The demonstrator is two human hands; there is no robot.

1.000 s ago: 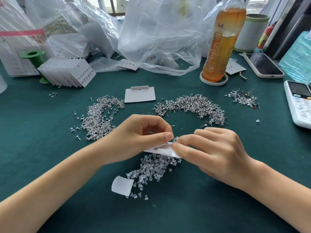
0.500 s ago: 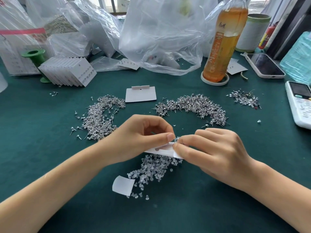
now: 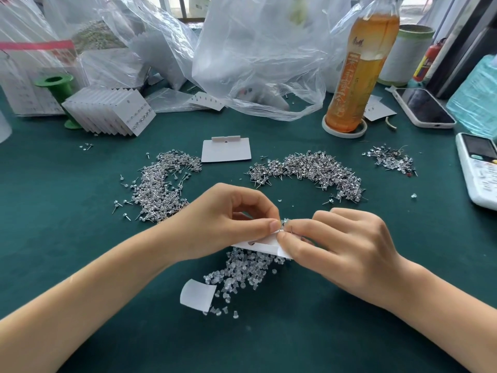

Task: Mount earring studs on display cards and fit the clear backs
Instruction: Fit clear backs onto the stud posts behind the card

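Observation:
My left hand (image 3: 226, 224) pinches the top edge of a white display card (image 3: 262, 244) held nearly flat over a heap of clear backs (image 3: 242, 273). My right hand (image 3: 341, 246) pinches a small stud (image 3: 284, 223) at the card's edge, fingertip to fingertip with the left. Silver earring studs lie in two piles, one on the left (image 3: 158, 187) and one in an arc on the right (image 3: 314, 170). A blank card (image 3: 226, 150) lies flat beyond my hands.
A stack of filled cards (image 3: 113, 111) leans against a green spool (image 3: 57, 86) at back left. Clear plastic bags (image 3: 258, 55), an orange drink bottle (image 3: 360, 68), a phone (image 3: 422, 107) and a white remote (image 3: 481, 168) crowd the back and right. A curled paper scrap (image 3: 197, 294) lies near the backs.
The card and both hands have stayed almost in place. The fingertips of both hands have closed in tighter on the card's upper edge.

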